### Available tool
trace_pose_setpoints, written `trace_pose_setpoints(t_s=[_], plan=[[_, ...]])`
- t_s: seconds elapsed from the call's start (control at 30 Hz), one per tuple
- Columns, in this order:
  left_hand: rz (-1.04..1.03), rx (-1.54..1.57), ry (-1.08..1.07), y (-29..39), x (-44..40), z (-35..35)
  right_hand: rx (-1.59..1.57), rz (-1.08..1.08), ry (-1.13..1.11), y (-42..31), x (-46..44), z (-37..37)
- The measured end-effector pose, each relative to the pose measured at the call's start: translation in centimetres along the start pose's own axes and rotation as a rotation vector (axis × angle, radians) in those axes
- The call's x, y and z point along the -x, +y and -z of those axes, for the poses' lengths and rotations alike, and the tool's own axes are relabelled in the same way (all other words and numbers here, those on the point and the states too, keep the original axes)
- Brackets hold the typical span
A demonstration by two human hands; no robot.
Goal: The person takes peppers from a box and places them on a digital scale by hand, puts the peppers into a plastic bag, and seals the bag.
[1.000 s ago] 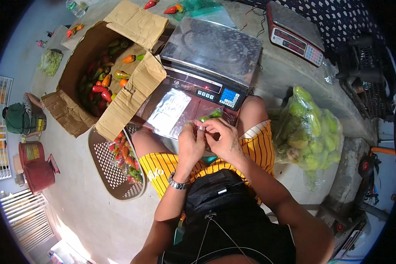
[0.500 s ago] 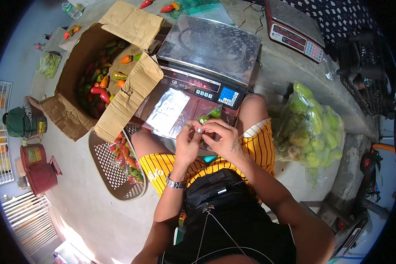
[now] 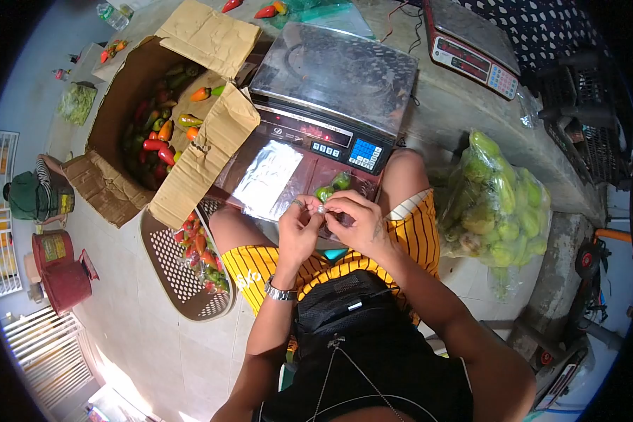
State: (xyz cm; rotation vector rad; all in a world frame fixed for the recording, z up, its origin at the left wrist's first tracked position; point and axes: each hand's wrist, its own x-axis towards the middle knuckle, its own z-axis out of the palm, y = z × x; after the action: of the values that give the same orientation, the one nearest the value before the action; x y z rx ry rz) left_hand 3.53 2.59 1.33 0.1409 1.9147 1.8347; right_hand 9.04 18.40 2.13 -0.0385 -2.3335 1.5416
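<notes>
My left hand [image 3: 300,226] and my right hand [image 3: 355,221] meet over my lap, their fingertips pinching a clear plastic bag. Green peppers [image 3: 332,186] lie inside the bag just beyond the fingertips. Right behind them stands a digital scale [image 3: 330,84] with a bare metal plate and a blue keypad. A stack of clear plastic bags [image 3: 271,181] shines on the reddish surface left of the peppers. To the left, an open cardboard box [image 3: 207,151] holds red, orange and green peppers [image 3: 162,144].
A perforated basket [image 3: 167,261] with bagged peppers [image 3: 204,253] is by my left knee. A large bag of green vegetables [image 3: 499,211] sits at my right. A second scale [image 3: 471,53] stands at the back right. Far left are a person [image 3: 28,191] and red containers [image 3: 63,274].
Both hands have stayed together at the bag, with only small finger movements. The bagged green peppers have shifted slightly left. The view has tilted a little.
</notes>
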Motion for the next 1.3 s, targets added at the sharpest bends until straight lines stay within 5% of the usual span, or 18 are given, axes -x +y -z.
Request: trace_pose_setpoints(t_s=[0.73,1.07,1.23,1.3], plan=[[-0.063,-0.003,-0.053,-1.1,-0.6,0.0,0.098,0.023,0.165,-0.4,-0.2,-0.7],[0.057,0.066,-0.053,-0.9,-0.3,-0.6,-0.192,-0.45,0.161,1.3,0.9,-1.1],[-0.064,-0.225,0.054,-1.9,-0.3,-1.7,-0.45,-0.584,0.163,2.9,1.5,-1.6],[-0.066,-0.291,0.091,-1.7,-0.1,-2.0,-0.321,-0.66,0.142,1.8,1.4,-1.4]])
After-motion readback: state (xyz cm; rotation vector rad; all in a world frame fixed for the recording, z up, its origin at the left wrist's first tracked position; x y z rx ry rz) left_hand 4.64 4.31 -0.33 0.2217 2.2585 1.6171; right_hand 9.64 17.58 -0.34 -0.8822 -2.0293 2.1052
